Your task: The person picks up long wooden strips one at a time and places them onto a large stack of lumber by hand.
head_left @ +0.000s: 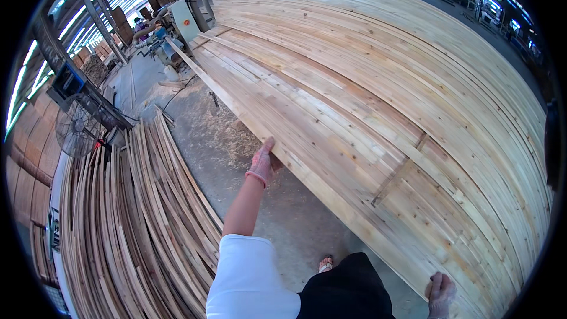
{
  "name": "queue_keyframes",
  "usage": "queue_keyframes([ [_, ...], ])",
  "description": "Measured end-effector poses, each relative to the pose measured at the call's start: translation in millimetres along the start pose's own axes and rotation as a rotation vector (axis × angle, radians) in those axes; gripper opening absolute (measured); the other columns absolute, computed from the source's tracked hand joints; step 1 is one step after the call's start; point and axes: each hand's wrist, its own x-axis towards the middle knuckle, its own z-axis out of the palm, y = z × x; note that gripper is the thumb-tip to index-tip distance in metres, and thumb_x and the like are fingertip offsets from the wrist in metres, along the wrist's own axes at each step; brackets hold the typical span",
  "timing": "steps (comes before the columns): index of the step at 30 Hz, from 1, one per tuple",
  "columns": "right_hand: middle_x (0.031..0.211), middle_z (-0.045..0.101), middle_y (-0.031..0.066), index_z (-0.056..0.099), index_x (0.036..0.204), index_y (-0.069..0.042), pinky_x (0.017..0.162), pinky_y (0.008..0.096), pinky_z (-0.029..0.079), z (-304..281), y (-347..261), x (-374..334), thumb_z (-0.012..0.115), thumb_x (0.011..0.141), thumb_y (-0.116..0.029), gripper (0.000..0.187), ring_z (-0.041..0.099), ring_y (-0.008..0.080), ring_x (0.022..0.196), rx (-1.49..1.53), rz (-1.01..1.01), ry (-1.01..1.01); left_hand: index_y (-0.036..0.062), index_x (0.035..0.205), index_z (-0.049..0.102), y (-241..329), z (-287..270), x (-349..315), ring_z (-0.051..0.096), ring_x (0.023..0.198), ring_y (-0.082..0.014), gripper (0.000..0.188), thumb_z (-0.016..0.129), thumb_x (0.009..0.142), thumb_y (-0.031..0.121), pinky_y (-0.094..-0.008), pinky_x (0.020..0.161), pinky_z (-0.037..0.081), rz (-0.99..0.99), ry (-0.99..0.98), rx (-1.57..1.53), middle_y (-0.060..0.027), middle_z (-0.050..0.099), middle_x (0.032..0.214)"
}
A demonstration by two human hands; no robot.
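A long pale wooden board (331,186) runs along the near edge of a wide stack of boards (378,71), slanting from the far left to the lower right. About midway along its near edge, my left hand (264,162) grips the board, with the thumb on top and the other fingers partly hidden at the side. My right hand (440,295) is closed at the board's near right part, its knuckles up and fingertips curled over the edge. Both hands wear thin, light gloves.
Long narrow strips of wood (130,212) lie piled on the left. A standing fan (77,124) is beside a post. Beyond the board's far end stands a machine (184,22); sawdust (230,139) covers part of the floor. My sandaled foot (326,263) shows below.
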Motion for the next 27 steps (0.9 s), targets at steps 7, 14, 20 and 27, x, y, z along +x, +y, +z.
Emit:
queue_keyframes([
  [7, 0.089, 0.069, 0.0181, 0.068, 0.106, -0.008, 0.078, 0.046, 0.051, 94.4, -90.1, 61.7, 0.054, 0.09, -0.042, 0.04, 0.066, 0.037, 0.086, 0.009, -0.159, -0.1, -0.0001, 0.145, 0.03, -185.6, 30.9, -99.7, 0.044, 0.13, -0.0289, 0.057, 0.05, 0.097, 0.022, -0.0415, 0.112, 0.035, -0.643, -0.842, 0.001, -0.013, 0.044, 0.143],
  [14, 0.103, 0.068, 0.0153, 0.064, 0.114, -0.011, 0.085, 0.0468, 0.05, 153.2, -168.3, 70.2, 0.051, 0.091, -0.049, 0.046, 0.064, 0.0366, 0.096, 0.17, -0.609, -0.136, 0.0053, 0.135, 0.046, -291.5, 77.8, -179.0, 0.052, 0.117, -0.0226, 0.056, 0.068, 0.086, 0.02, -0.0368, 0.097, 0.046, -0.882, -0.783, -0.043, -0.01, 0.053, 0.131],
  [20, 0.096, 0.068, 0.0163, 0.064, 0.112, -0.011, 0.085, 0.047, 0.048, 130.2, -80.7, 65.4, 0.052, 0.089, -0.048, 0.045, 0.065, 0.0364, 0.092, 0.013, -0.424, -0.189, 0.003, 0.124, 0.054, -224.3, 28.6, -118.2, 0.064, 0.081, -0.0206, 0.043, 0.06, 0.093, 0.033, -0.0369, 0.082, 0.057, -0.062, -0.775, 0.769, -0.0104, 0.065, 0.104],
  [27, 0.098, 0.071, 0.0119, 0.071, 0.106, -0.01, 0.094, 0.0417, 0.044, 56.5, 58.7, 48.7, 0.045, 0.089, -0.056, 0.056, 0.064, 0.0311, 0.102, -0.476, 0.257, -0.216, 0.0132, 0.112, 0.063, -156.4, -1.0, -84.6, 0.062, 0.071, -0.0145, 0.033, 0.064, 0.091, 0.038, -0.0366, 0.074, 0.059, -0.296, -0.274, 0.043, 0.0005, 0.067, 0.089],
])
